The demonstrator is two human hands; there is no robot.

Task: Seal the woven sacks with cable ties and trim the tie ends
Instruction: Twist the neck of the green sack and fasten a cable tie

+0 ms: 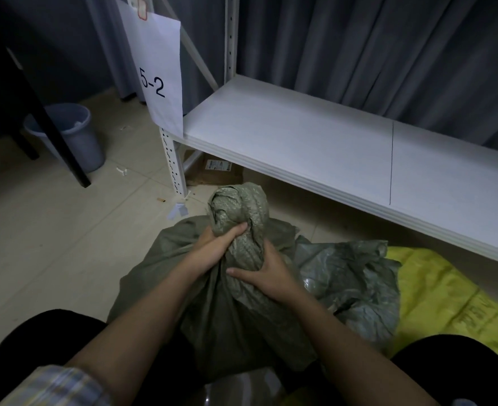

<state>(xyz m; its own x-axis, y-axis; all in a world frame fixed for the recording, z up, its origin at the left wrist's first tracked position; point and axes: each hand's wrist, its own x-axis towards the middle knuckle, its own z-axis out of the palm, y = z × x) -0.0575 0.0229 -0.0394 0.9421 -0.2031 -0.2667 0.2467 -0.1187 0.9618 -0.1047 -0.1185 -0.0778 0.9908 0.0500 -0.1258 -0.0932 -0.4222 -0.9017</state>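
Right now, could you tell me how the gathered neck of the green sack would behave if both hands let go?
The neck looks floppy and creased, so it would probably slump and fan open. The left hand and right hand grip it; no tie shows.

We cannot read the label on the cardboard box (217, 171), half hidden under the shelf (300, 142); the yellow sack (447, 294) runs off the right edge.

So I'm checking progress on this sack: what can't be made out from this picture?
- Head view: any cable tie on the green sack neck; left hand and right hand cover it.
- Yellow sack: cut off by the right edge.
- Box label under the shelf: too small.
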